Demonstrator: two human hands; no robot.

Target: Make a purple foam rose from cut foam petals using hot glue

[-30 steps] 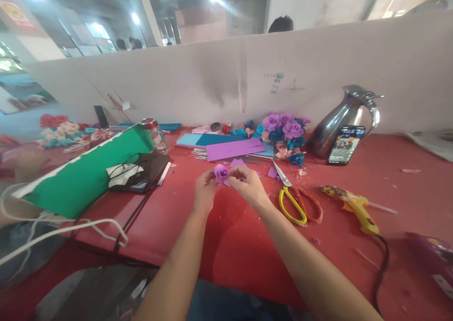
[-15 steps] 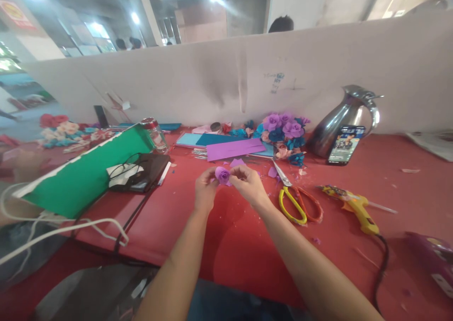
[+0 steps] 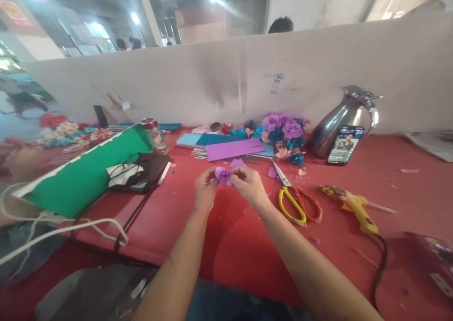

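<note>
A purple paper rose (image 3: 222,174) with curled petals is held between my two hands above the red table. My left hand (image 3: 205,188) pinches its left edge. On the other side, the fingers of my right hand (image 3: 248,185) are closed on a petal. Just beyond the flower lie a small purple paper piece (image 3: 237,162) and a long purple paper strip (image 3: 235,149). To the right of my right hand rest scissors (image 3: 292,200) with one yellow and one red-orange handle.
Right of the scissors lies a yellow glue gun (image 3: 357,207) with a black cord. A phone (image 3: 345,145) leans on a steel jug (image 3: 329,118). Finished paper flowers (image 3: 283,132) are heaped at the back. Left stand a green board (image 3: 88,179) and a glass jar (image 3: 155,136); another person's hand (image 3: 26,163) is beyond.
The rose has turned slightly in my fingers, and its petals look a little more spread. My hands stay almost in place. The picture on the phone screen has changed.
</note>
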